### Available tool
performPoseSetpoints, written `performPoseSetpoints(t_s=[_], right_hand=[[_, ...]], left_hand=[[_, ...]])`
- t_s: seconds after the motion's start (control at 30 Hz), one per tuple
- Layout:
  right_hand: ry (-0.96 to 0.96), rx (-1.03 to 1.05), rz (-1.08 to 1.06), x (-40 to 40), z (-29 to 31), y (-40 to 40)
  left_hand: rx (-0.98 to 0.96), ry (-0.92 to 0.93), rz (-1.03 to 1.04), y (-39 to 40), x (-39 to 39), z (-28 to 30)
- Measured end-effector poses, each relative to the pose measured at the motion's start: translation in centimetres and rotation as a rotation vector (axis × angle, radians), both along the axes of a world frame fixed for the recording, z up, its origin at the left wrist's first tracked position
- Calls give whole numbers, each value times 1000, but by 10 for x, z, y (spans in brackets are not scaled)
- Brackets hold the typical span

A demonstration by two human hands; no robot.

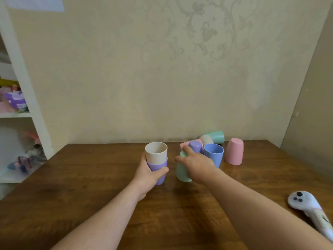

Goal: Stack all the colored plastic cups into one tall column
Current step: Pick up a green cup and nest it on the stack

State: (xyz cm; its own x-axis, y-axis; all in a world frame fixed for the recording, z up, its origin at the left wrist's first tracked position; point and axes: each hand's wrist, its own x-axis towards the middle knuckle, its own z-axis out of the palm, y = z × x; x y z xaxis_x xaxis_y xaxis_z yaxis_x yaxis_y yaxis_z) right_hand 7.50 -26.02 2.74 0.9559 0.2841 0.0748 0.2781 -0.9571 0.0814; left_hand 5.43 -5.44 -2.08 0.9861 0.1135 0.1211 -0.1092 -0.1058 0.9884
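Left hand (pixel 147 170): fingers wrapped around purple cup (pixel 158 173) holding nested beige cup (pixel 156 153). Right hand (pixel 196 163): fingers spread over inverted green cup (pixel 181 173) on worktop (pixel 100 177).

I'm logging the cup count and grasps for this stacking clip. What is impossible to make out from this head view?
- Mint cup: the right hand covers its top, so the grip is unclear.
- Purple cup: the left hand wraps it; the beige cup nested inside hides its rim.
- Rear pile at the wall: overlapping cups, exact count uncertain.
- White toy: cut off by the right edge.
- Shelf items: blurred.
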Motion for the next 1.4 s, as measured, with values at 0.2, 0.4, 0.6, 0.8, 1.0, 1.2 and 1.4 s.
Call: performPoseSetpoints(t_s=[0.2, 0.4, 0.6, 0.8, 1.0, 1.2, 1.4], right_hand=[[31, 369, -132, -27, -10, -8], [145, 268, -206, -44, -23, -17], [219, 708, -272, -43, -19, -30], [122, 1509, -207, -40, 30, -17], [-18, 1598, -62, -34, 75, 15], [-35, 1316, 100, -39, 69, 35], [91, 1245, 87, -37, 41, 33]], left_hand=[[-18, -3, -13, 0, 2, -2], [-36, -5, 3, -2, 3, 3], [41, -92, 130, -8, 12, 17], [0, -94, 45, -18, 10, 11], [-65, -99, -24, -27, 4, 7], [-69, -91, -52, -36, -6, 12], [-49, -159, -75, -52, -11, 19]])
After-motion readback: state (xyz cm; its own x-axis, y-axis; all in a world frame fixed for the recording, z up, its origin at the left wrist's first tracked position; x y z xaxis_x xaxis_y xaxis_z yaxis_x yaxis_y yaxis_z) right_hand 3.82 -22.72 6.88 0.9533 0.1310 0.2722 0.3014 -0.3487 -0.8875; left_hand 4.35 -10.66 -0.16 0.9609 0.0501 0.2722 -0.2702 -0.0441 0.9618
